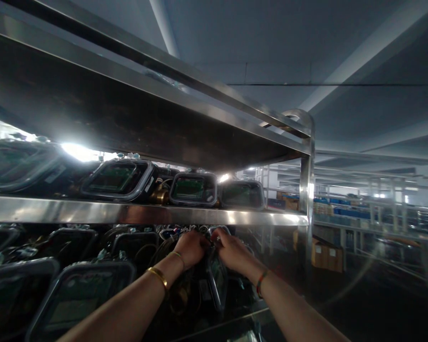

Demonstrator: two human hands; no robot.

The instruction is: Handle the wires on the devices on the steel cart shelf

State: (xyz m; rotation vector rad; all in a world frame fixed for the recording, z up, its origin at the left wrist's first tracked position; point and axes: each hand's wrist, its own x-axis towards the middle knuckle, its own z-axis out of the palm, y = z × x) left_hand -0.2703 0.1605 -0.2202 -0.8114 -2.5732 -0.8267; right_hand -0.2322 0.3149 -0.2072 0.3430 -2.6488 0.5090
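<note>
Both of my hands reach in over the lower shelf of a metal rack, close together. My left hand (190,249) is closed, fingers curled at the top of a dark meter-like unit (218,280) that is turned on edge. On the unit's other side, my right hand (231,250) is closed too, thumb and fingers pinched together. What sits in the fingers is too dark and small to make out. Thin wires (169,232) lie just beyond my left hand. Similar units with clear covers (87,294) fill the shelf to the left.
A shiny shelf rail (128,213) runs right above my hands. More clear-covered units (193,188) stand on the shelf over it, beneath a metal top tray (146,123). The rack's upright post (306,190) is at the right, with cardboard boxes (326,254) behind it.
</note>
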